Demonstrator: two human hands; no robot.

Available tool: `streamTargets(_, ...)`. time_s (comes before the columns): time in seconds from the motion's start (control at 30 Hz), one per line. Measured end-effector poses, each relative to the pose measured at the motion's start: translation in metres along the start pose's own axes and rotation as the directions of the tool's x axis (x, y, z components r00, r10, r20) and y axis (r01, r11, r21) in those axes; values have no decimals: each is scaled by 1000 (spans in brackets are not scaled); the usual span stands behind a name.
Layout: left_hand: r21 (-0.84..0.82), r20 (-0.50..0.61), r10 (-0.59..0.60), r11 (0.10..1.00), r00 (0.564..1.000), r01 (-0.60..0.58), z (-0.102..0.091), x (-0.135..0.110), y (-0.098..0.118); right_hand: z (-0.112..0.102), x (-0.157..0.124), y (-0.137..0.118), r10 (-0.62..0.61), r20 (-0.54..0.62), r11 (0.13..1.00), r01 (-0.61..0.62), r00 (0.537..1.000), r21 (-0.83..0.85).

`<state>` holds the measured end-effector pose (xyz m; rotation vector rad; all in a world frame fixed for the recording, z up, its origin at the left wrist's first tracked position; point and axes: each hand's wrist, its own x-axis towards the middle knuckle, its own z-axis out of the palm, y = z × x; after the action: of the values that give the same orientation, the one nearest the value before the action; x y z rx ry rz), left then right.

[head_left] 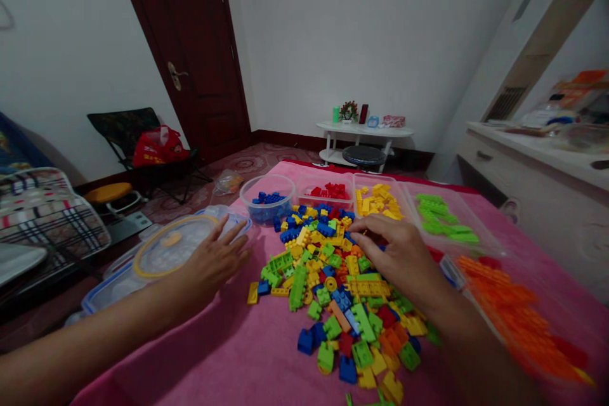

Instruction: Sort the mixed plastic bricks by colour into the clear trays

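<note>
A heap of mixed toy building blocks (328, 260) in blue, yellow, green, orange and red lies on a pink cloth (228, 342). My right hand (394, 250) is over the far right part of the heap. Its fingers are bent together near the blocks, and whatever they pinch is hidden. Left of the heap, my left hand (221, 257) has its fingers spread, with nothing in them. It is nearest to the clear plastic lids (176, 244), one with a yellow rim and others with blue.
Behind the heap stand a round tub of blue blocks (267, 203), a box of red blocks (326, 193) and a box of yellow blocks (378, 200). Green blocks (442, 219) and orange blocks (514, 311) fill containers at right. A white cabinet (533, 171) stands beyond.
</note>
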<state>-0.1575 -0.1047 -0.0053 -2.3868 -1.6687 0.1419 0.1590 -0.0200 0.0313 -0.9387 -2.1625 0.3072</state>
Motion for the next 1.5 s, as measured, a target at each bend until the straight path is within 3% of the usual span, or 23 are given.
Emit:
streamTargets(0.17,22,44,22,1000,999,-23,32,-1,-9,0,0,-1,-10,6,1000,10,1000,6)
streamTargets(0.27,33,42,60,998,997,-62,36,2,-9,-1,1,-1,-8,12,1000,8,1000,7)
streamTargets(0.43,38,-8,116,993,993,-116,2,6,-2,-1,0,1,8,18,1000,-8,1000,3)
streamTargets(0.57,-235,-134,80,966,988,-110,-31,15,17,-1,0,1,-4,20,1000,4,1000,9)
streamTargets(0.7,-495,-203,11,861,979,-112,-37,23,26,-2,0,0,3,20,1000,-3,1000,17)
streamTargets(0.87,-587,-21,-68,808,997,43,-20,17,14,-4,0,0,-4,11,1000,4,1000,1)
streamTargets(1.0,-688,108,-24,720,994,92,-9,-1,32,-1,-1,0,-12,36,1000,12,999,-5)
streamTargets(1.07,-728,68,-20,683,998,63,-1,-9,53,1,-1,1,-19,46,1000,20,999,-4)
streamTargets(1.17,-718,-44,9,695,999,-38,14,-13,79,4,0,0,-26,58,1000,26,998,-5)
streamTargets(1.27,-689,-150,33,714,988,-128,22,-3,89,7,0,-1,-19,80,1000,20,997,-16)
streamTargets(1.4,-677,-223,83,704,971,-215,16,20,93,9,-1,-3,-4,133,999,9,991,-37)
streamTargets(1.5,-687,-202,127,688,971,-233,8,39,100,13,-3,-2,6,192,999,5,981,-53)
